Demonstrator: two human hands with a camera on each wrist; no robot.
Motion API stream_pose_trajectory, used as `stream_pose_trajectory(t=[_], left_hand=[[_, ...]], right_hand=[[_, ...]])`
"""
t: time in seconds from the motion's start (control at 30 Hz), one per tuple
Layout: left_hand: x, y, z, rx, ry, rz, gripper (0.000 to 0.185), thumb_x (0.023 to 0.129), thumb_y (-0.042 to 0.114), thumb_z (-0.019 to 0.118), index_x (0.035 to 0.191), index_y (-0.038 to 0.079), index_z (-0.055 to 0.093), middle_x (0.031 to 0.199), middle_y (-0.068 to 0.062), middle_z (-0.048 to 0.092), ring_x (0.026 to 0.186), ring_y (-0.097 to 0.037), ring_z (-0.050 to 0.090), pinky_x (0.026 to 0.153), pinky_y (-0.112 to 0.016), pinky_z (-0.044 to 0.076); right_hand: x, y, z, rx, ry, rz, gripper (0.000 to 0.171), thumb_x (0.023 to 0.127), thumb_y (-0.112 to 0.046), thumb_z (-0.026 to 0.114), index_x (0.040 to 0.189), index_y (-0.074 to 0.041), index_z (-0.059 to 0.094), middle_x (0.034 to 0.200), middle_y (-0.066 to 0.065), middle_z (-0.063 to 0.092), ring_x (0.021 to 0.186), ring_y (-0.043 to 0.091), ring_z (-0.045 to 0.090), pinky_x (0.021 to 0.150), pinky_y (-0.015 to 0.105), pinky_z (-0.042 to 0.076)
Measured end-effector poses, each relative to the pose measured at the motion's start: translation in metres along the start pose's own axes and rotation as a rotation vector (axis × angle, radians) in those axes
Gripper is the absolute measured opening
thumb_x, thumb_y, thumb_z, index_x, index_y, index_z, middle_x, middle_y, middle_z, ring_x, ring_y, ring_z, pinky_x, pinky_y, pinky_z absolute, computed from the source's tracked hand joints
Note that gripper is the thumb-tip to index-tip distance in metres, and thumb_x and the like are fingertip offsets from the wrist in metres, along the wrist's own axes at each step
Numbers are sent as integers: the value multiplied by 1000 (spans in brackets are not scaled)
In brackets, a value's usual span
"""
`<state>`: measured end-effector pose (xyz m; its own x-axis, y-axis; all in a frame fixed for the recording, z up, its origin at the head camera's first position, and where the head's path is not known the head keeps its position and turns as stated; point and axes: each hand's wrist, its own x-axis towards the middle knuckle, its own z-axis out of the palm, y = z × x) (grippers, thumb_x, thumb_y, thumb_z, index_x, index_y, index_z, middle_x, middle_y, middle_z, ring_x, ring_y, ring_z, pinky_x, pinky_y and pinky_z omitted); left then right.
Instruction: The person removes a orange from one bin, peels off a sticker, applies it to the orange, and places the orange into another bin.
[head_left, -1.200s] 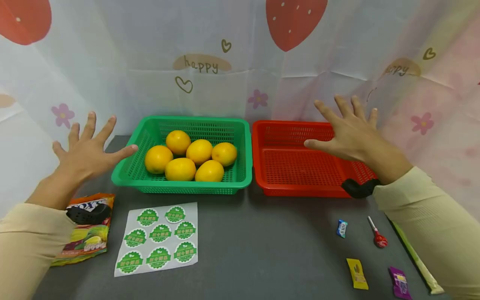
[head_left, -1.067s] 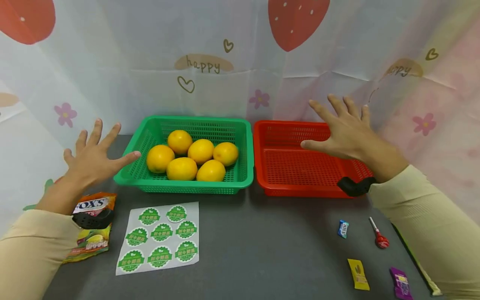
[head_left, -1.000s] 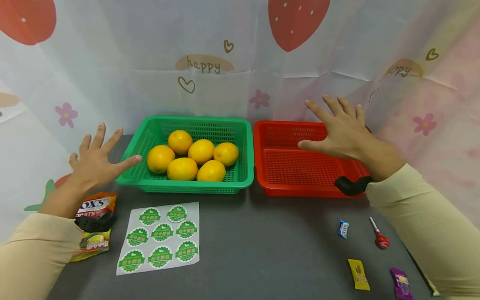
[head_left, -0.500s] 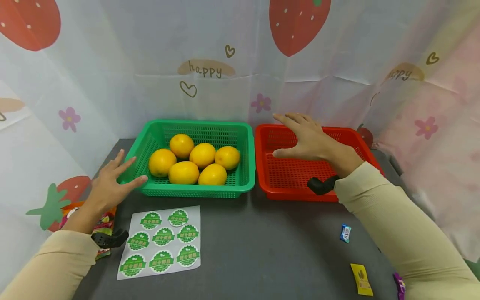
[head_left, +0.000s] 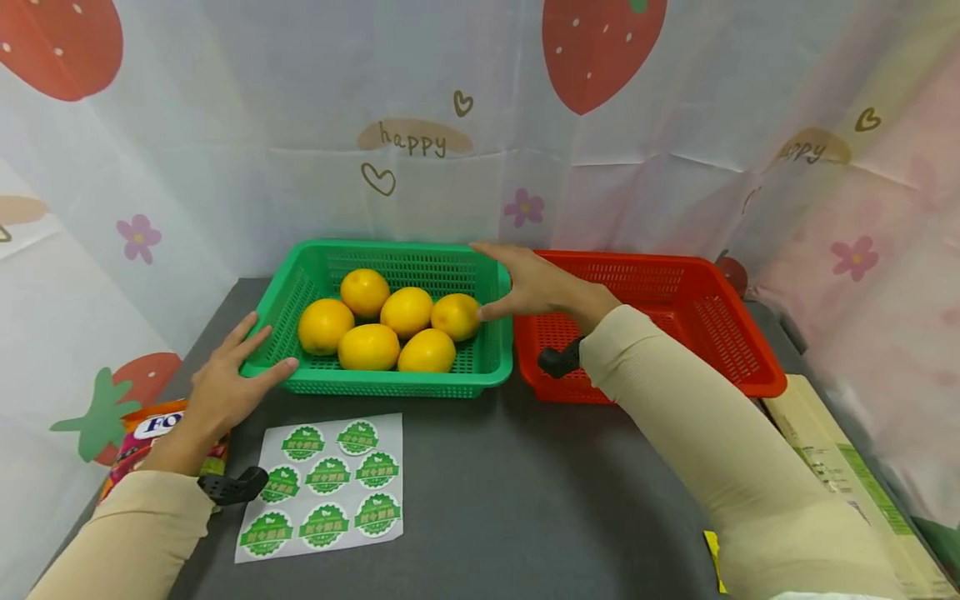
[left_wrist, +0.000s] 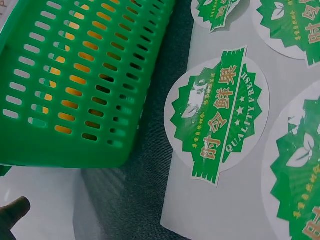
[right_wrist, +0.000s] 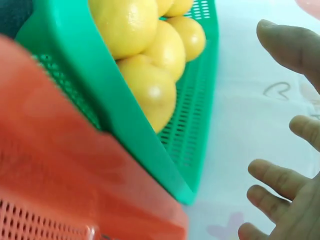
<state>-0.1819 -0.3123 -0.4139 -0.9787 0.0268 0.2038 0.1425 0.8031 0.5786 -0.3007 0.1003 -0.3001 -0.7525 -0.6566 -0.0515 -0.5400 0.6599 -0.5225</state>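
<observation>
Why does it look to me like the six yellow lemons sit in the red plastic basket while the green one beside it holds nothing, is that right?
Not quite. The head view shows the six yellow lemons in the green plastic basket; the red plastic basket beside it holds nothing visible, though the right arm hides part of it.

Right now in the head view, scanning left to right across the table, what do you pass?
Candy bag → left hand → sticker sheet → green basket of oranges → right hand → red basket → cardboard box.
</observation>
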Motion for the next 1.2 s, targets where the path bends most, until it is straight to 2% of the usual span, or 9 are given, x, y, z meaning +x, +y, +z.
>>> stream_pose_trajectory(t=[0.2, 0.47, 0.67, 0.7, 0.77, 0.93, 1.0, 1.2], left_hand=[[0, -2, 2, -33, 10, 2, 74, 94, 45, 57, 151, 5, 30, 161, -5, 8, 137, -51, 14, 91, -79, 4], [-1, -1, 2, -65, 22, 3, 74, 94, 44, 58, 151, 5, 31, 161, -4, 8, 137, -51, 15, 93, -77, 4], [-2, -2, 3, -68, 26, 4, 73, 94, 44, 58, 151, 6, 32, 161, -4, 8, 136, -52, 16, 93, -77, 4], [-2, -2, 3, -71, 27, 4, 73, 94, 44, 58, 151, 5, 32, 161, -5, 9, 136, -52, 16, 93, -77, 3], [-2, -3, 4, -73, 27, 7, 73, 94, 43, 58, 150, 5, 32, 160, -6, 9, 136, -52, 16, 92, -78, 3], [-3, -3, 4, -87, 29, 10, 72, 94, 41, 59, 150, 4, 33, 160, -7, 10, 136, -52, 17, 93, -78, 3], [-3, -3, 4, -93, 32, 11, 72, 94, 41, 59, 150, 4, 34, 160, -8, 10, 136, -51, 17, 93, -77, 3], [-3, -4, 5, -101, 36, 18, 71, 94, 40, 60, 149, 3, 34, 160, -10, 11, 137, -51, 16, 93, -78, 1]], right_hand=[[25, -1, 12, 89, -75, 39, 94, 82, -33, 76, 156, -21, 18, 158, 5, 17, 141, 28, 21, 108, 50, 25], [49, 4, 27, 192, -135, 119, 95, 84, -31, 76, 156, -21, 15, 154, 19, 22, 137, 38, 27, 104, 52, 32], [64, 5, 37, 206, -155, 133, 95, 84, -26, 76, 156, -19, 15, 154, 17, 22, 138, 35, 25, 106, 52, 29], [66, 5, 38, 198, -162, 141, 96, 83, -26, 77, 156, -20, 15, 155, 16, 22, 138, 33, 24, 107, 52, 27], [70, 6, 41, 148, -178, 157, 96, 83, -27, 77, 156, -22, 15, 156, 13, 23, 139, 31, 24, 110, 54, 16], [77, 8, 45, -107, -221, 215, 98, 82, -40, 76, 156, -30, 13, 154, 8, 31, 139, 31, 25, 106, 60, -10], [80, 8, 46, -184, -237, 238, 99, 80, -45, 76, 156, -33, 12, 153, 7, 33, 138, 33, 27, 107, 59, -10], [80, 7, 50, -272, -266, 299, 99, 78, -46, 78, 154, -39, 15, 153, 4, 32, 137, 35, 25, 106, 59, -12]])
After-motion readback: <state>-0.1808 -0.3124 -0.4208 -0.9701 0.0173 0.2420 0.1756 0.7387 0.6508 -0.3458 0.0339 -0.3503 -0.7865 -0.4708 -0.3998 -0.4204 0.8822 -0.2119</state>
